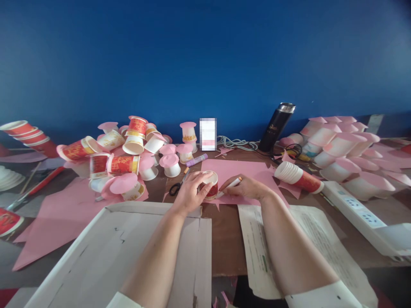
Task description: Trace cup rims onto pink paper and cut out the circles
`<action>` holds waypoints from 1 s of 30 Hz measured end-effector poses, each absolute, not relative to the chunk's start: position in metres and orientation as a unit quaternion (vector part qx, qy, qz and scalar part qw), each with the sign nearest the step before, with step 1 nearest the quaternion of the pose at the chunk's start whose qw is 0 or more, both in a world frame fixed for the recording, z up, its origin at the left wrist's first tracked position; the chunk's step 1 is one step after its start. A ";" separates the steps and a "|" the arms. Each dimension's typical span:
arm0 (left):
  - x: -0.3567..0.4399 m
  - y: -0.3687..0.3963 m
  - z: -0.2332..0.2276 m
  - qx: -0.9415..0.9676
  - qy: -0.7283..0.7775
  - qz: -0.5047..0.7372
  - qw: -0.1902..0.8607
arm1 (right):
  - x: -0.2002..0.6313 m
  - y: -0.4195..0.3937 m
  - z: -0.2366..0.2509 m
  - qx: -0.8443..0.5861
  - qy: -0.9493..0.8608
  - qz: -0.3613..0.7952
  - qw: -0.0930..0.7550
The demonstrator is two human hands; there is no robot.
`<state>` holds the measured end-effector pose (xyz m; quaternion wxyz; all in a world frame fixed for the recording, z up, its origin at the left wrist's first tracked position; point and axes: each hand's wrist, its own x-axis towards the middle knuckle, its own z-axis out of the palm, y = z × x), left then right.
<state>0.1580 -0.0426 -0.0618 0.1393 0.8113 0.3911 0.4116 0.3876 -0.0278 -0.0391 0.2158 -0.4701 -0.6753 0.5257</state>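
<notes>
- The table (224, 239) is crowded left and right with heaps of cups; bare wood shows only near its front edge, between the cardboard (105, 252) and printed sheet (257, 252).
- The pink paper sheet (231, 169) lies centre.
- The left hand (190, 191) grips an upside-down red paper cup (212, 186) on that sheet's near edge.
- The right hand (245, 187) pinches a pen (229, 186), tip at the cup's base.
- Scissors (177, 186) lie just left.
</notes>
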 end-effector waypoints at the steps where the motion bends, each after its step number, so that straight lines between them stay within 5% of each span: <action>1: 0.158 -0.043 -0.062 0.811 0.391 0.412 0.140 | 0.389 -0.027 -0.039 -0.474 -0.677 0.517 0.223; 30: 0.159 -0.043 -0.063 0.810 0.392 0.414 0.137 | 0.369 -0.015 -0.060 -0.580 -0.583 0.453 0.345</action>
